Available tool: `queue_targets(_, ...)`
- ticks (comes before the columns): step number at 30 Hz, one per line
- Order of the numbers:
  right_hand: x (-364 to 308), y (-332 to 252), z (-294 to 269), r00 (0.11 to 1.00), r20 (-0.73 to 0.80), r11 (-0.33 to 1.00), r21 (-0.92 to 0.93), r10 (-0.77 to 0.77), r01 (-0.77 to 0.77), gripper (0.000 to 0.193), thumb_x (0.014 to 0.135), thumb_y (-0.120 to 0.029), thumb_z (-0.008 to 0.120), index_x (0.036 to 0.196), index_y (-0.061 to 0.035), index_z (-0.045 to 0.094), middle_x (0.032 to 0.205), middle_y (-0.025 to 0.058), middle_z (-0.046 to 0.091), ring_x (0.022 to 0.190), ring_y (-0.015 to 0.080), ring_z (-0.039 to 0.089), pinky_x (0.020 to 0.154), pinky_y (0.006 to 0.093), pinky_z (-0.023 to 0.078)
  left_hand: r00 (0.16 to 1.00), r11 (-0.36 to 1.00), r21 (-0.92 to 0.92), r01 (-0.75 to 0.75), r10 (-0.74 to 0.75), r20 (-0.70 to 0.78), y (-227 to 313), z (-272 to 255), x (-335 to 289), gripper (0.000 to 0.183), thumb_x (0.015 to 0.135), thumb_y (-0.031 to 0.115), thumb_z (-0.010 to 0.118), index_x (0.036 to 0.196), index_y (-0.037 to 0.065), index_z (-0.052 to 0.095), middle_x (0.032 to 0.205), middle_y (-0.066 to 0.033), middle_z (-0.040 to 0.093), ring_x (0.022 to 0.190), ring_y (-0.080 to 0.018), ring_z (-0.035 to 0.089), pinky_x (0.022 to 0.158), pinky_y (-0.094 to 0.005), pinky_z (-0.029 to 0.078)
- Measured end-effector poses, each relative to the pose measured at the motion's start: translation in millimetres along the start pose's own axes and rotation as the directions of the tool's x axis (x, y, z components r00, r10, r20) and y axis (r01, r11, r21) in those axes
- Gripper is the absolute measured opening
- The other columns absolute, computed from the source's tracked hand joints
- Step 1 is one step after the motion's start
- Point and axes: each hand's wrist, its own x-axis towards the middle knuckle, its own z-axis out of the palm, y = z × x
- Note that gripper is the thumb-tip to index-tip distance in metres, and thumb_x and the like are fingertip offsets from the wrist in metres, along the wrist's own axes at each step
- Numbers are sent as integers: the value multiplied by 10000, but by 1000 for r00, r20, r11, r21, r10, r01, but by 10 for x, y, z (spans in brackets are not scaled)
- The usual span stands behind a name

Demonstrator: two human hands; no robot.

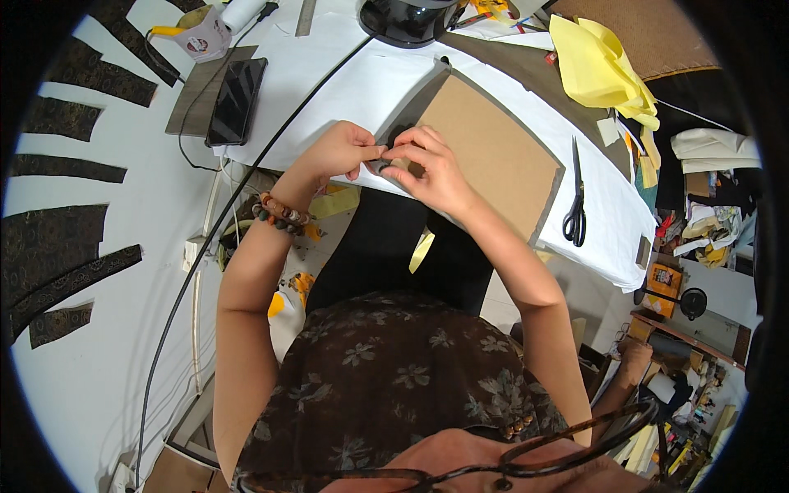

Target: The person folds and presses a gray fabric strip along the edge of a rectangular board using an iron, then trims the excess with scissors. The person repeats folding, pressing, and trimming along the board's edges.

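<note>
A brown board (485,140) with a dark grey border lies on the white-covered table. At its near left corner, my left hand (349,150) is closed, thumb and forefinger pinched on the dark edging (411,111). My right hand (429,167) meets it there from the right. Its fingers are bent, with thumb and fingertips closed around a small dark bit at the corner. Whether that bit belongs to the edging, I cannot tell. Black-handled scissors (577,201) lie to the right of the board.
A black cable (251,185) runs diagonally past my left arm. A phone (237,101) lies at the left, a metal ruler (306,18) and a black rounded object (404,20) at the back. Yellow sheets (604,70) sit at the far right. Dark patterned pieces (62,238) line the left.
</note>
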Motion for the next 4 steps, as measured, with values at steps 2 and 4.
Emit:
queue_targets(2, -5, 67, 26, 999, 43, 1000, 9, -11, 10, 253, 744, -146, 830, 965, -73, 730, 1007, 76, 621, 960, 263, 588, 885, 389, 463, 1000, 1000, 4, 4, -4, 9, -12, -11, 11, 278, 942, 210, 682, 764, -3, 677, 652, -49, 659, 430, -74, 482, 418, -234, 376)
queue_targets(4, 7, 95, 43, 993, 100, 998, 28, -57, 54, 250, 753, -190, 817, 966, -90, 733, 1018, 82, 623, 971, 284, 579, 921, 425, 443, 1000, 1000, 11, -7, 7, -6, -42, -25, 17, 281, 940, 219, 687, 775, -9, 684, 658, -52, 660, 434, -82, 491, 421, -242, 386)
